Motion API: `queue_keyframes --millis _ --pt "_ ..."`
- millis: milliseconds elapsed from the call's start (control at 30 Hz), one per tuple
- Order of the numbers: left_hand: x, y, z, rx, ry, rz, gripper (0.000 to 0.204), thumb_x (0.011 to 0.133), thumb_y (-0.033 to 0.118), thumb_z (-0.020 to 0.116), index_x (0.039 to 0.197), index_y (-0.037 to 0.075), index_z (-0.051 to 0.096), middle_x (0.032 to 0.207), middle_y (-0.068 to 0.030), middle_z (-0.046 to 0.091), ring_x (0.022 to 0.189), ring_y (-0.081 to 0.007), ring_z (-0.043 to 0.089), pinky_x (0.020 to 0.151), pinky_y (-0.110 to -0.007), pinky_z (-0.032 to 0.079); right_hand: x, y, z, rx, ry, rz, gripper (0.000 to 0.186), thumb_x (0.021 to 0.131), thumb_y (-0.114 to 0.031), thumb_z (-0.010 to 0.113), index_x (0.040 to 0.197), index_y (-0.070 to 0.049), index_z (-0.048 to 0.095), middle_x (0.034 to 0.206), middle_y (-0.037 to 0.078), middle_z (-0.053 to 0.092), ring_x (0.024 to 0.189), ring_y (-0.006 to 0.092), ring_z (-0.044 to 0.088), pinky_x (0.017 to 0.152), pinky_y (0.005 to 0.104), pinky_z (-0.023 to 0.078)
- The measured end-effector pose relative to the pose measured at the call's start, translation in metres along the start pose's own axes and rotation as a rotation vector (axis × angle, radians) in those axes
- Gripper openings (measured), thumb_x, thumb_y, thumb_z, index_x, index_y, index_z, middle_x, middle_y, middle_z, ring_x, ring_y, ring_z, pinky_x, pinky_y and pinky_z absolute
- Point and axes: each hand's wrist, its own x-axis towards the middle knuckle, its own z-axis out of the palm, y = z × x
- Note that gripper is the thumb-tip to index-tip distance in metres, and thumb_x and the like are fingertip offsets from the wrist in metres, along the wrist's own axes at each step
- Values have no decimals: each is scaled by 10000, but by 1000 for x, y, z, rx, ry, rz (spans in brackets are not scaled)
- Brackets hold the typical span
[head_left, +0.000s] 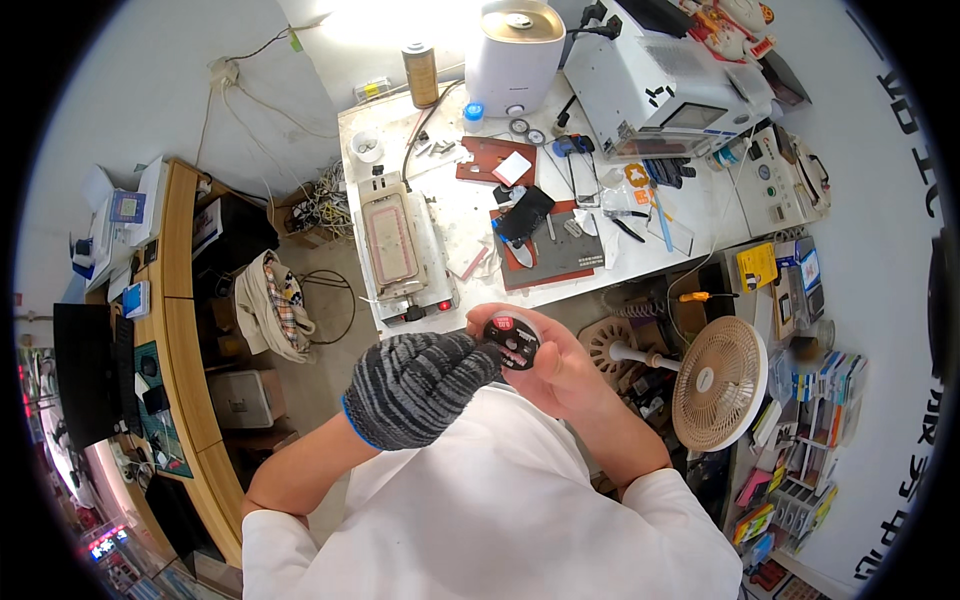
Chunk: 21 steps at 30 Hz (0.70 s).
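Observation:
Close to my chest, in front of the bench edge, I hold a small round spool (512,342) with a black and red label face. My right hand (566,368) is bare and wraps round its right side, thumb at the rim. My left hand (418,388) wears a grey and black striped knit glove with a blue cuff. Its fingers are bent together against the spool's left edge, and their tips pinch there; any thread or wire between them is too small to make out.
The white workbench (465,220) ahead carries a heated plate machine (395,245), a dark phone (527,213) on a grey mat (570,255), and a white humidifier-like unit (513,65). A beige fan (712,385) stands at right. A wooden desk (185,330) runs along the left.

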Motion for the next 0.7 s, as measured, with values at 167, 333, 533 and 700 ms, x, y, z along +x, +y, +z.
queue_keyframes --millis 167,333,533,700 --pt "1 -7 14 26 72 8 223 758 113 653 980 113 668 829 -68 668 629 -222 630 496 -333 488 6 2 -5 68 109 1 752 878 -474 561 1358 57 331 1181 67 504 1085 155 492 932 327 396" --pt "-9 -15 27 -24 161 -68 273 710 34 686 973 98 647 803 -84 663 643 -250 637 535 -349 510 11 1 -16 57 197 -43 790 867 -459 587 1362 85 298 1185 83 495 1023 163 501 874 306 414" --pt "-22 -23 50 -50 140 -198 237 706 50 696 931 101 642 832 -92 659 710 -281 632 604 -384 513 20 -8 -23 -37 198 -73 765 885 -459 557 1363 85 310 1191 88 486 985 167 491 850 306 400" --pt "-27 -37 58 -114 -62 -392 145 788 167 647 924 119 657 869 -75 656 766 -268 620 657 -369 508 31 -14 -29 -55 216 -117 738 905 -448 529 1367 84 310 1208 96 478 988 169 483 848 307 395"
